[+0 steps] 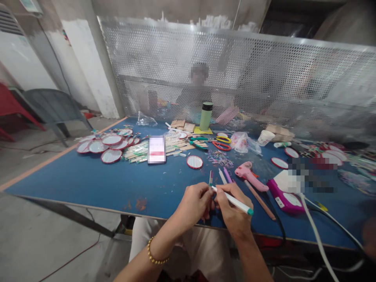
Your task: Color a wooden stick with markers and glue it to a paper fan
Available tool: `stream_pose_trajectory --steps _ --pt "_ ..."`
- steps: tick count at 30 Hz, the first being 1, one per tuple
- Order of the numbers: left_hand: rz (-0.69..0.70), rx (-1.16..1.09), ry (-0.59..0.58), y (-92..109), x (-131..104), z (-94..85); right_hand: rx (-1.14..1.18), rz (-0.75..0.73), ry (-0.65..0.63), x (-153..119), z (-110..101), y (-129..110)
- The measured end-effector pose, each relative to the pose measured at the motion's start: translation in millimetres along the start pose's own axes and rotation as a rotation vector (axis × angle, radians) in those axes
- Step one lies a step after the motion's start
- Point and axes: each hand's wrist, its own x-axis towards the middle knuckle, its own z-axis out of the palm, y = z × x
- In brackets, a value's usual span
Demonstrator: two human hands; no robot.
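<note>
My left hand [196, 200] is closed around the lower part of a small narrow strip [211, 177], dark and purplish, near the table's front edge. Just to its right, my right hand [235, 209] grips a white marker with a green end [239, 203], its tip pointing at the strip. Beyond the hands lie a white pen [222, 176] and a purple pen [227, 175]. A round red-rimmed mirror [194, 162] rests on the blue table a little farther back.
On the blue table [96, 180] are a phone [156, 150], stacked round mirrors [98, 146], pliers [199, 145], a green bottle [206, 116], a pink glue gun [251, 176], a magenta power strip [284, 197] with cables, and a paper cup [266, 137]. Perforated metal stands behind.
</note>
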Motion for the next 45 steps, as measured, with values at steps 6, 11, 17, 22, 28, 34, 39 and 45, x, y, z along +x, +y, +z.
stream_pose_trajectory --steps 6,11,17,22,28,34,39,45 --pt "0.010 0.011 -0.003 -1.1 0.6 -0.3 -0.008 -0.021 -0.014 0.8 0.5 -0.5" --pt "0.012 0.006 -0.003 -0.8 0.5 -0.3 0.010 -0.026 -0.011 0.5 1.6 0.8" --pt "0.011 0.001 -0.004 -1.4 0.4 -0.7 0.000 0.023 0.004 -1.7 0.7 4.0" --pt "0.014 0.006 -0.002 -0.6 0.4 -0.2 -0.008 -0.011 0.003 -1.0 1.3 3.1" --pt "0.002 0.003 0.005 -0.4 0.3 0.0 -0.011 -0.036 0.004 0.0 1.5 2.0" --pt "-0.004 -0.009 -0.005 -1.4 1.4 -0.2 -0.006 0.025 0.014 -1.8 0.4 3.7" --pt "-0.006 -0.011 -0.002 -0.8 0.8 -0.3 -0.010 0.009 0.007 -1.3 1.6 3.9" --pt "0.001 -0.008 -0.004 0.0 0.2 -0.4 -0.016 -0.045 0.015 -0.3 2.6 4.7"
